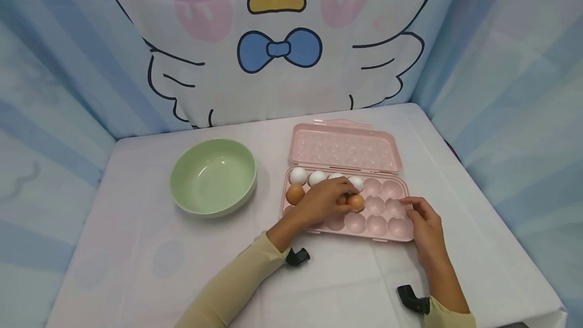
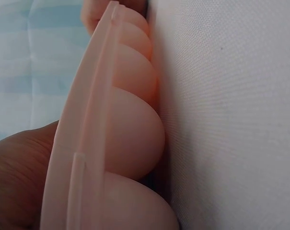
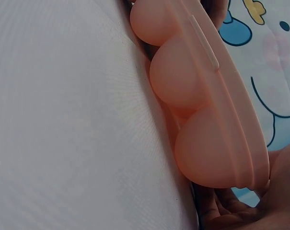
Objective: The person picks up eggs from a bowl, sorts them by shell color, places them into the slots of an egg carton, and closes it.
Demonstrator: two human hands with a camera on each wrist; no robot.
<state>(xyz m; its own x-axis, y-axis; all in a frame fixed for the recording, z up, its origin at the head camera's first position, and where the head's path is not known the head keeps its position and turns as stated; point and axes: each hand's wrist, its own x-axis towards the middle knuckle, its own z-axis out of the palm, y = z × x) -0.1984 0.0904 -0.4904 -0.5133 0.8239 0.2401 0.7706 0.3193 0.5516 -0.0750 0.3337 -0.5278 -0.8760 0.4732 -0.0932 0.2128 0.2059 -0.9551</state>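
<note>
A pink egg carton (image 1: 375, 205) lies open on the table. Several white eggs (image 1: 298, 175) fill the left part of its back row, and a brown egg (image 1: 295, 194) sits at the left of the middle row. My left hand (image 1: 321, 199) reaches over the carton and pinches another brown egg (image 1: 356, 202) at a middle-row cup. It hides part of the rows. My right hand (image 1: 428, 232) grips the carton's right end, thumb by the rim. In the right wrist view its fingers (image 3: 226, 203) show below the carton's end.
A green bowl (image 1: 214, 178) stands left of the carton on the white tablecloth (image 1: 136, 247). The carton's lid (image 1: 346, 147) lies folded back behind it. Printed curtains (image 1: 510, 90) border the table at the back and sides.
</note>
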